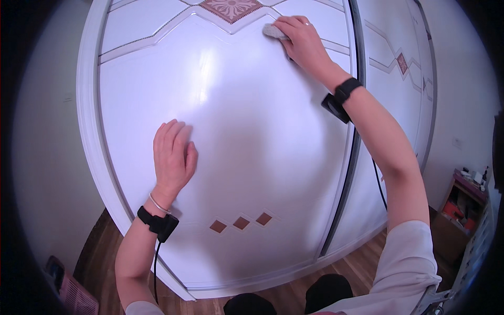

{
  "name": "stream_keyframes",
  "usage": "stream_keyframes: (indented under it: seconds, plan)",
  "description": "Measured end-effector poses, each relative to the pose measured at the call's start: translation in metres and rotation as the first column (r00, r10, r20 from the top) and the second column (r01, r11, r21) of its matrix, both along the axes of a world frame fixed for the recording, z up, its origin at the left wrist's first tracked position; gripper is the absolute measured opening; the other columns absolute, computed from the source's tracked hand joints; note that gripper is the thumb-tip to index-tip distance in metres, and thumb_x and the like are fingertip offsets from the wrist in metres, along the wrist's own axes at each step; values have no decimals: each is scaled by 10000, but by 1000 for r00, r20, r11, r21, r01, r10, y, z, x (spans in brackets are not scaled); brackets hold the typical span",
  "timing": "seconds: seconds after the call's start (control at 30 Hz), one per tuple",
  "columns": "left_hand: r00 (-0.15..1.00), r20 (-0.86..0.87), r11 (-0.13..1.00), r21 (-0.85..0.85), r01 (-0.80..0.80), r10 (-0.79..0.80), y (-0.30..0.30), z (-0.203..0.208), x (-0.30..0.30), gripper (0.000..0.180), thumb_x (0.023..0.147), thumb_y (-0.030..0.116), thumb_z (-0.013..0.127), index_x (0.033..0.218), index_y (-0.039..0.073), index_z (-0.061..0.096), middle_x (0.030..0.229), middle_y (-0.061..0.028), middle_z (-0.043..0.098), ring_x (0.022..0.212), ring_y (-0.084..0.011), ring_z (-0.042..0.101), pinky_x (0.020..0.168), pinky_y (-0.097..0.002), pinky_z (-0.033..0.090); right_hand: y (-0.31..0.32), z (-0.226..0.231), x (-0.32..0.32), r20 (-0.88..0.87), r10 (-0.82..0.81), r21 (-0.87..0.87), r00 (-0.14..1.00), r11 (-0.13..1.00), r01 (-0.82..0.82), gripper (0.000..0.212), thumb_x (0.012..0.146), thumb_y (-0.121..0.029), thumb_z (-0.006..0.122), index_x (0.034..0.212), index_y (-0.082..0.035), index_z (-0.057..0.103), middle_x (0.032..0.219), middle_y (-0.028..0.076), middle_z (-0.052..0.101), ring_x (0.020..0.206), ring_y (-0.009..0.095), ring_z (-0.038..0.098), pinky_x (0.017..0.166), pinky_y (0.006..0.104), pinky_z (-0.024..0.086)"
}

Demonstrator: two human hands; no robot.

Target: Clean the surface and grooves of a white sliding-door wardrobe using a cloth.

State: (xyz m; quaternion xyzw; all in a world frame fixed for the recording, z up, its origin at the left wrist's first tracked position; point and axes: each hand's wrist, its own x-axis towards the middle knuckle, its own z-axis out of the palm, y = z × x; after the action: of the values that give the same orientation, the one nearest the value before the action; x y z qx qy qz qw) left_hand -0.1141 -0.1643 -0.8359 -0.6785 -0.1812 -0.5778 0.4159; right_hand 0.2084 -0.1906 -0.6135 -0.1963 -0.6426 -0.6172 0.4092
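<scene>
A large white sliding wardrobe door (pixel 252 136) with a glossy face stands in front of me. High on its right side, my right hand (pixel 305 44) grips a folded grey cloth (pixel 274 32) and holds it against the panel, just right of the pink patterned diamond (pixel 231 8). Lower and to the left, my left hand (pixel 173 155) is open, with nothing in it; its fingers are stretched upward, at or close to the door's surface. Part of the cloth is hidden behind my right fingers.
A second white door (pixel 401 94) is to the right, past a dark vertical gap. Three brown diamonds (pixel 241 223) mark the lower panel. A small cabinet (pixel 462 197) with items on it stands at right; a pink basket (pixel 77 294) sits at lower left on wooden floor.
</scene>
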Motion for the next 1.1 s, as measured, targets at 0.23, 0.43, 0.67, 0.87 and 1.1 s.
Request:
stream_keyframes:
  seconds: [0.23, 0.43, 0.67, 0.87, 1.1]
  plan:
    - [999, 6, 999, 8, 40, -40, 5, -1, -1, 404, 780, -14, 603, 1180, 2, 548, 1212, -172, 545, 1190, -369, 500, 1038, -474, 385, -5, -13, 10, -20, -22, 37, 1000, 999, 23, 288, 774, 3, 647, 1059, -37, 659, 1119, 96, 654, 1053, 356, 570, 883, 417, 490]
    - [1000, -3, 1000, 2, 18, -18, 1, 1, 0, 392, 776, -20, 598, 1165, -4, 556, 1211, -177, 548, 1199, -375, 496, 1042, -477, 380, 1, -5, -11, -62, 68, -9, 996, 998, -69, 338, 774, 10, 636, 1109, -34, 638, 1149, 120, 633, 1081, 353, 547, 951, 421, 458]
    - [999, 14, 1000, -9, -30, 30, 4, -4, -4, 377, 797, -14, 589, 1172, 3, 554, 1224, -177, 545, 1207, -373, 493, 1051, -482, 375, 10, 10, -29, -5, 162, -21, 987, 987, -162, 326, 751, 25, 611, 1069, -31, 647, 1133, 129, 636, 1072, 355, 550, 949, 436, 457]
    - [1000, -10, 1000, 18, -1, 1, 4, 0, 4, 387, 805, -9, 597, 1188, 13, 543, 1232, -173, 541, 1213, -371, 490, 1056, -486, 375, 9, 65, 90, -618, 57, 166, 784, 984, 59, 152, 812, -78, 607, 920, -9, 688, 988, 181, 664, 934, 396, 598, 854, 470, 478]
    - [1000, 10, 999, 28, -16, 16, 2, -5, -8, 391, 811, -8, 596, 1197, 15, 541, 1237, -174, 540, 1211, -371, 492, 1059, -486, 375, 21, 50, -17, -241, 185, 107, 953, 981, -163, 153, 785, -71, 612, 902, -1, 680, 1001, 206, 656, 979, 423, 571, 883, 473, 466]
